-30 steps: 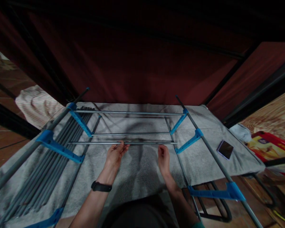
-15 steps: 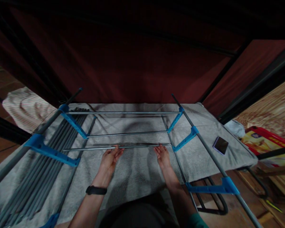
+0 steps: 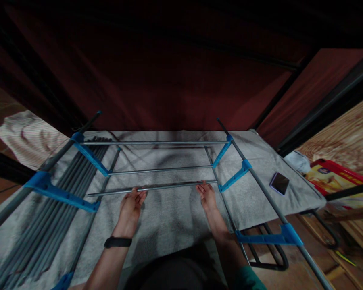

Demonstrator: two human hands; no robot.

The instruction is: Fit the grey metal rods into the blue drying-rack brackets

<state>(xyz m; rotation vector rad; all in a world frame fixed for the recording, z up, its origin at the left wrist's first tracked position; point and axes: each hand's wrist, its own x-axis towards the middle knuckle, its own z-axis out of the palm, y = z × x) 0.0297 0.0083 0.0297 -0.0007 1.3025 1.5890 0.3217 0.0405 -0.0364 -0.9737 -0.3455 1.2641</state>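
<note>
A thin grey metal rod (image 3: 169,187) runs crosswise over the grey cloth (image 3: 175,217). My left hand (image 3: 131,203) grips it left of the middle and my right hand (image 3: 206,194) grips it near its right end, fingers curled on it. The rod's right tip sits by a blue plastic bracket (image 3: 234,177) of the rack's right side rail (image 3: 260,185). Its left end hangs close to the blue bracket (image 3: 60,193) of the left rail. Two more rods (image 3: 160,170) span the frame farther from me. A black band is on my left wrist.
A bundle of loose grey rods (image 3: 48,225) lies on the cloth at the left. A phone (image 3: 280,182) rests on the cloth at the right. Farther right are a red box (image 3: 335,177) and a wooden panel. Dark red fabric hangs behind.
My left hand slid left along the rod and both hands came slightly nearer. The rod's left end dropped lower, so it now lies tilted. The view shifted slightly left.
</note>
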